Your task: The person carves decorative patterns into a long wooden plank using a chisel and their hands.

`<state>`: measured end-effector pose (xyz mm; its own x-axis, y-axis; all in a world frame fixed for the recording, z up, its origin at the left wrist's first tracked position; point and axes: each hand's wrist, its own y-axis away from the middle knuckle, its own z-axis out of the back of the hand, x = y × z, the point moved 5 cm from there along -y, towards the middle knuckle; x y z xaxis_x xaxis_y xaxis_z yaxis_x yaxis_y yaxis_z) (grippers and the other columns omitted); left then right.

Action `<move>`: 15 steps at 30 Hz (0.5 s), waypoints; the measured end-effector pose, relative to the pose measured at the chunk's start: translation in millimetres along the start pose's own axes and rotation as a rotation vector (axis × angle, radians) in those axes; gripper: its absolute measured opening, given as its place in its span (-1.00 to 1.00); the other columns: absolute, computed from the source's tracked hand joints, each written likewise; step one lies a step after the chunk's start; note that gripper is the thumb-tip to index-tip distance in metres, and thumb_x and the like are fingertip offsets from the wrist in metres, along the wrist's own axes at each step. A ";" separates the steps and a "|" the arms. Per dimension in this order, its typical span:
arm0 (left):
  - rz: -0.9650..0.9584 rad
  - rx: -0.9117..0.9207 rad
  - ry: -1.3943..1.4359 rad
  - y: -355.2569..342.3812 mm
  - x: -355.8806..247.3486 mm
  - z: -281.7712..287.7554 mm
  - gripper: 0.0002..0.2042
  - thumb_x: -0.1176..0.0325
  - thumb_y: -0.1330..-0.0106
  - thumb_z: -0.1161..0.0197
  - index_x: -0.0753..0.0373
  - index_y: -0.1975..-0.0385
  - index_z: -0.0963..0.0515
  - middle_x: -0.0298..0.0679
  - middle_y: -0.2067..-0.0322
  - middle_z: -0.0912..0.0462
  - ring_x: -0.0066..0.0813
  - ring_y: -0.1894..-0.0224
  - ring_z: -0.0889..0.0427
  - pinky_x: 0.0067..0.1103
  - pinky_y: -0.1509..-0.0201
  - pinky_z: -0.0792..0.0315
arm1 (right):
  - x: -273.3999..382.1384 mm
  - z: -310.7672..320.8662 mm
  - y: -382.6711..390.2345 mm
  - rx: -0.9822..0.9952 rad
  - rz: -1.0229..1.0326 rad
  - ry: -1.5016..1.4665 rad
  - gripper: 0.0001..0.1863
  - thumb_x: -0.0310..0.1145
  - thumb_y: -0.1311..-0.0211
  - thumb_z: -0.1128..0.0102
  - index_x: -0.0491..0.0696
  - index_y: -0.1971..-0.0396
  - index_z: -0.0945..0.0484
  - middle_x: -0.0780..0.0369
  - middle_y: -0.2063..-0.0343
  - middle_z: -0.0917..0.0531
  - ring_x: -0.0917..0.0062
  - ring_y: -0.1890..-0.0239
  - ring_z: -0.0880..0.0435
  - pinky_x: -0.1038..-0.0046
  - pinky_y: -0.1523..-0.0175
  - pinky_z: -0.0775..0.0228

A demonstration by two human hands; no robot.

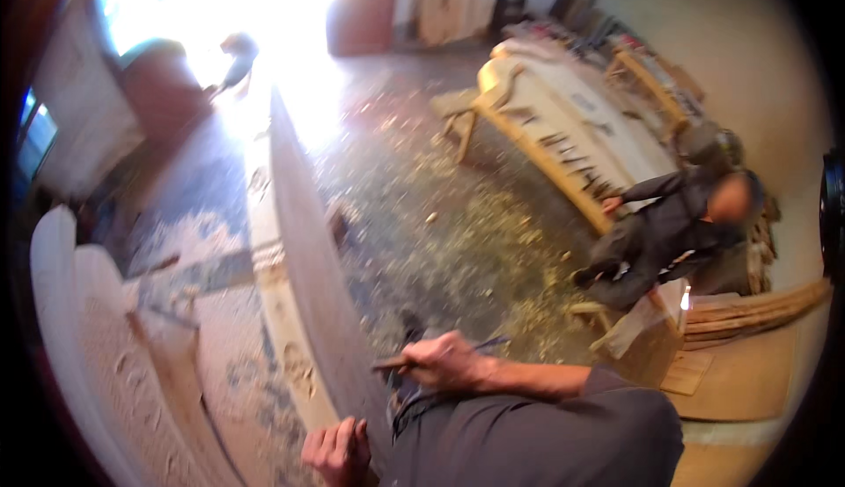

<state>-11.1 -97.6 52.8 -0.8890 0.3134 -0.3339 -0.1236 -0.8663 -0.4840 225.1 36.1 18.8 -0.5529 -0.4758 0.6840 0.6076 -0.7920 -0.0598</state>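
A long pale wooden beam point(286, 311) with carved flower-like patterns on its narrow top face runs away from me. At its near end my left hand point(336, 453) is closed, its fingers curled over the edge of the beam. A thin dark thing shows between those fingers, too small to name. My right hand point(447, 361), just right of the beam's broad side, is closed round a brown wooden tool handle point(392, 364). The far end of that tool cannot be made out. A thin bluish strip sticks out behind the same hand.
On the left stand carved pale boards point(110, 346). Wood shavings point(493, 249) cover the floor to the right. Beyond them, a co-worker point(673, 232) in dark clothes sits by a workbench point(563, 170) laid with tools. Another person point(238, 55) is near the beam's far end, in glare.
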 end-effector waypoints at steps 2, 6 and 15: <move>0.046 0.026 0.019 -9.8 -3.2 2.1 -0.79 0.34 -0.19 -0.59 0.19 0.27 -0.70 -0.26 0.48 -0.71 -0.23 0.51 -0.63 -0.39 0.43 -0.44 | 0.3 14.9 2.1 0.007 -0.053 0.038 -0.79 -0.24 -0.30 -0.47 -0.05 0.26 -0.70 0.05 0.41 -0.73 0.13 0.37 -0.77 0.20 0.32 -0.58; 0.098 0.059 -0.035 -16.8 -0.9 6.0 -0.77 0.39 -0.20 -0.61 0.17 0.19 -0.73 -0.34 0.42 -0.70 -0.36 0.46 -0.66 -0.44 0.38 -0.47 | -29.6 0.5 5.9 0.022 -0.181 -0.051 -0.81 -0.31 -0.25 -0.53 -0.06 0.25 -0.71 0.06 0.39 -0.75 0.15 0.37 -0.79 0.23 0.31 -0.58; 0.455 0.046 -0.299 -12.9 11.0 5.3 -0.67 0.31 -0.20 -0.60 0.15 0.05 -0.71 -0.28 0.48 -0.59 -0.26 0.51 -0.54 -0.36 0.42 -0.37 | -92.5 8.8 -34.9 0.093 -0.215 -0.088 -0.78 -0.35 -0.20 -0.56 -0.03 0.22 -0.70 0.04 0.45 -0.74 0.13 0.40 -0.79 0.27 0.33 -0.56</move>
<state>-21.6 -85.0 59.6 -0.9432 -0.2154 -0.2531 0.2893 -0.9068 -0.3066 260.0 111.2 -36.0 -0.6259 -0.2618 0.7346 0.5333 -0.8310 0.1583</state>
